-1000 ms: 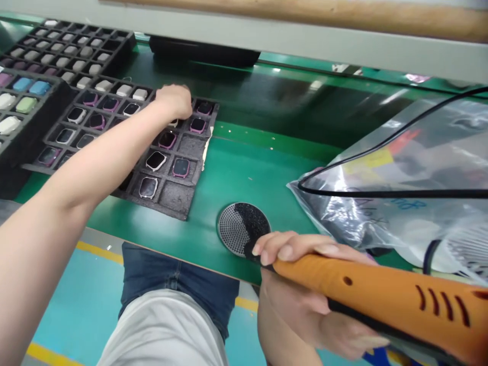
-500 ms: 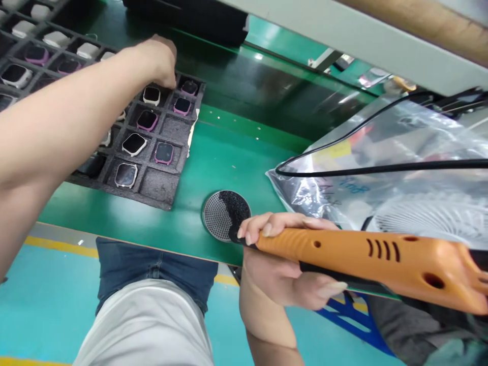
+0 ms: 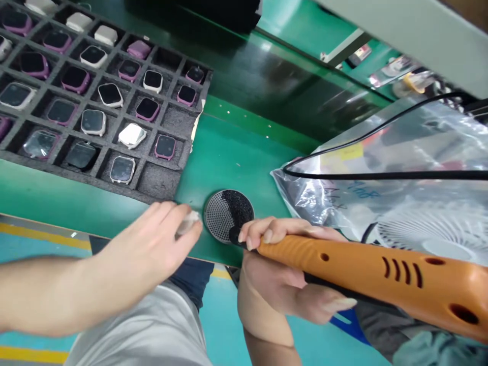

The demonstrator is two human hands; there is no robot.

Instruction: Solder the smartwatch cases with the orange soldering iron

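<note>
My left hand (image 3: 160, 239) is closed on a pale watch (image 3: 188, 223), blurred and mostly hidden by the fingers, at the bench edge just left of a round metal mesh disc (image 3: 217, 218). Black grit covers the disc's right part. My right hand (image 3: 282, 264) wraps around the handle of an orange power tool (image 3: 362, 264) with vent slots; its far end runs out of the picture at the right. A dark foam tray (image 3: 158, 180) of smartwatches lies at the upper left, its compartments holding purple, white and black ones. One top-row compartment near its right end stands bare.
A clear plastic bag (image 3: 328, 203) with handwriting lies at the right, a black cable (image 3: 381, 176) looped over it. Behind it shows a white fan grille (image 3: 423, 229). A dark box (image 3: 213, 12) stands at the back of the green bench (image 3: 236, 147).
My left hand has come from the tray's upper right down to beside the mesh disc, now with the pale watch in it. My right hand still grips the tool, nearly in place.
</note>
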